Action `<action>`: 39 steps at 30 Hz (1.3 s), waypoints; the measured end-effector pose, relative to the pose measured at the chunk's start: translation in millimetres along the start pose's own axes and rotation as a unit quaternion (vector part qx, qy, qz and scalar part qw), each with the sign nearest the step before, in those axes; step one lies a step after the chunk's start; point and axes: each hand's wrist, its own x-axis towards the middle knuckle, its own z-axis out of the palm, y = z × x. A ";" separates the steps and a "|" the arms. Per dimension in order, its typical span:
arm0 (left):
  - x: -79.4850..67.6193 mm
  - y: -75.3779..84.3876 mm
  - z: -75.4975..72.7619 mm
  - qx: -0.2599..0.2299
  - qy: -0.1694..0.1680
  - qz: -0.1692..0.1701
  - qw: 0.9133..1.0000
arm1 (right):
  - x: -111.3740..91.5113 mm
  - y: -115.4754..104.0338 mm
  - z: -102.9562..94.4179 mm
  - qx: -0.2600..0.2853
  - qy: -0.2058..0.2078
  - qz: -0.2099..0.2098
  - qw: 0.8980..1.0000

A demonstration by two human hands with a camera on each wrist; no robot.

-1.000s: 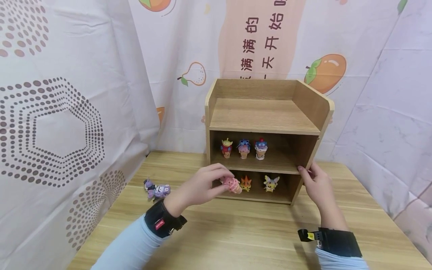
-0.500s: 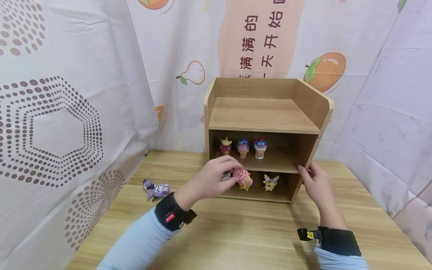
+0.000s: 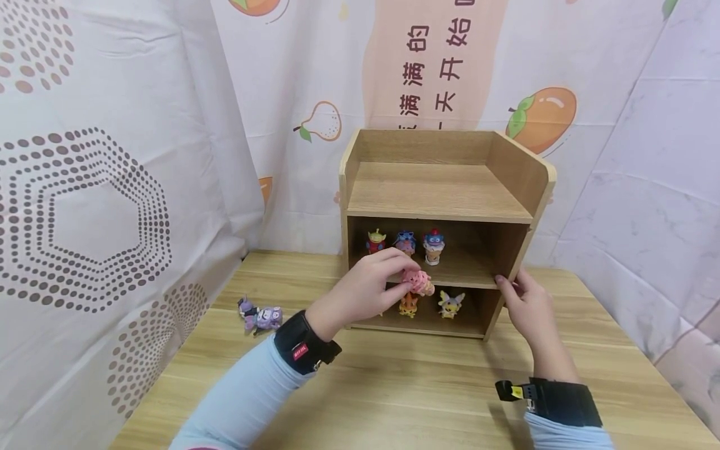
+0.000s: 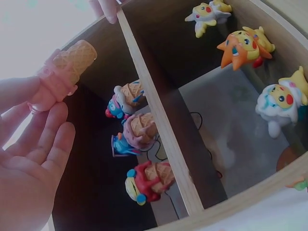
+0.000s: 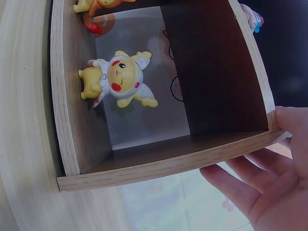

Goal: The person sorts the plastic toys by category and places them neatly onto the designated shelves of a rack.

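My left hand (image 3: 365,289) pinches a pink ice-cream-cone figurine (image 3: 419,283) between thumb and fingers, before the divider of a small wooden shelf (image 3: 439,187). In the left wrist view, its waffle cone (image 4: 81,57) points up and right, clear of the divider. Ice-cream figurines stand in the middle compartment: a green-headed one (image 3: 375,239), a blue one in sunglasses (image 3: 404,240) and a blue one with a red top (image 3: 434,247). Below are an orange-hooded yellow figurine (image 3: 408,305), a grey-eared one (image 3: 450,305) and a white-hooded one (image 4: 280,103). My right hand (image 3: 533,312) grips the shelf's right side panel, thumb in front.
Purple figurines (image 3: 261,316) lie on the wooden table (image 3: 382,387) left of the shelf. A patterned curtain (image 3: 304,75) hangs behind it. Cables (image 5: 177,89) show behind the lower compartment in the right wrist view.
The left hand has carried the pink figurine right and upward, from the lower compartment's left part to the divider's height. My right hand stays on the side panel.
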 end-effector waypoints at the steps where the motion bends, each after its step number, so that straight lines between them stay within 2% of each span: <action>1: 2.0 0.0 1.0 0.005 0.001 0.003 1.000 | 0.2 0.1 -0.1 -0.001 0.000 0.001 1.000; 9: 17.4 -0.5 10.2 0.026 0.004 0.009 1.000 | -0.1 1.0 -0.5 -0.003 0.000 0.001 1.000; 15: 29.0 1.3 17.1 0.038 -0.021 -0.010 0.999 | -1.4 0.7 -0.1 -0.001 -0.001 0.003 1.000; 22: 43.3 2.8 23.9 0.058 -0.032 -0.004 0.998 | -1.2 0.4 0.4 0.004 0.002 0.004 1.000; 26: 49.9 1.7 28.1 0.061 -0.039 -0.013 0.997 | -0.6 0.2 0.0 0.002 0.004 0.001 1.000; 39: 73.5 -3.6 44.5 0.105 -0.085 -0.035 0.990 | -0.4 3.3 2.2 0.001 0.011 -0.008 1.000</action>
